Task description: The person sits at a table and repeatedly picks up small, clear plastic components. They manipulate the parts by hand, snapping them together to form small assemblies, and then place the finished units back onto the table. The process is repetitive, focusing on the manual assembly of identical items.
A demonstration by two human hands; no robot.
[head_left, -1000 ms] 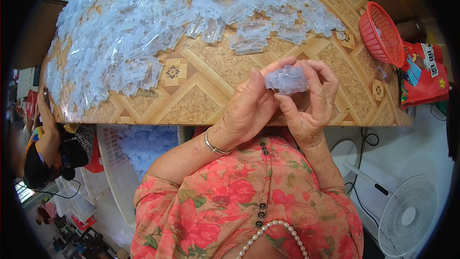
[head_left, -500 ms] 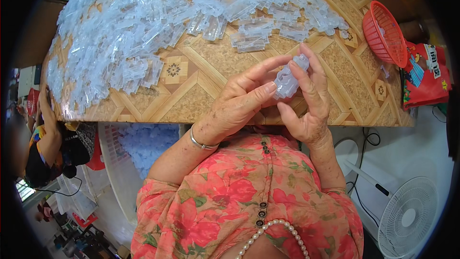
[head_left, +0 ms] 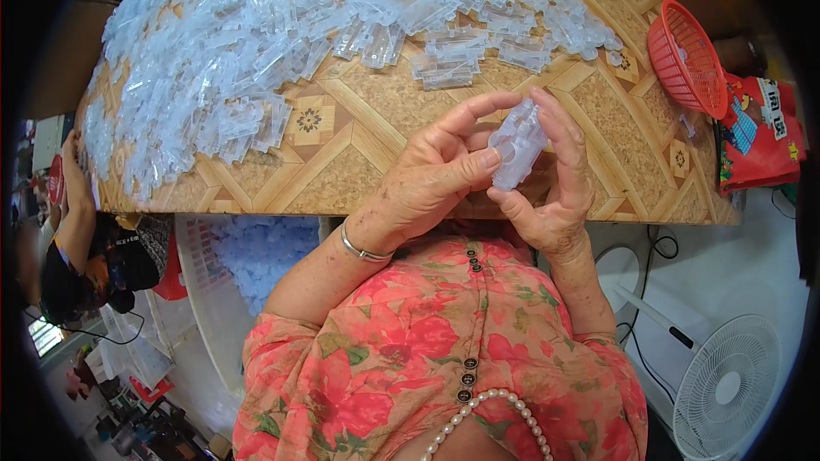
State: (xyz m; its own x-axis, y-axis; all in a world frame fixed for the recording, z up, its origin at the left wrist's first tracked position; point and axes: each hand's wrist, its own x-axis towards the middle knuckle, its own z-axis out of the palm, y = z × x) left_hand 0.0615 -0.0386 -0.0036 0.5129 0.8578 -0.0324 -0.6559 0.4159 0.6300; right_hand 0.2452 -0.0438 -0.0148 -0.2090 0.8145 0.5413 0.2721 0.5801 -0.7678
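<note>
A translucent, bluish plastic part [head_left: 518, 147] is held up between my two hands, over the near edge of the table. My left hand [head_left: 444, 158] grips its left side, with the thumb on its face and the index finger at its top. On the other side, my right hand [head_left: 559, 175] has its thumb at the lower end and its fingers along the right edge. What the part is for cannot be made out. Many similar flat, clear plastic pieces [head_left: 273, 30] lie heaped across the far and left side of the wood-patterned table [head_left: 376, 111].
A red plastic basket [head_left: 686, 60] stands at the table's right edge, beside a red printed bag [head_left: 760, 132]. Below the table at left is a white crate [head_left: 201, 265] of bluish pieces. A white fan [head_left: 728, 386] stands at lower right. Another person's arm [head_left: 79, 205] rests at far left.
The part has turned between my fingers and now shows a broader face. My right fingers have straightened along its edge. At far left, the other person's arm has shifted.
</note>
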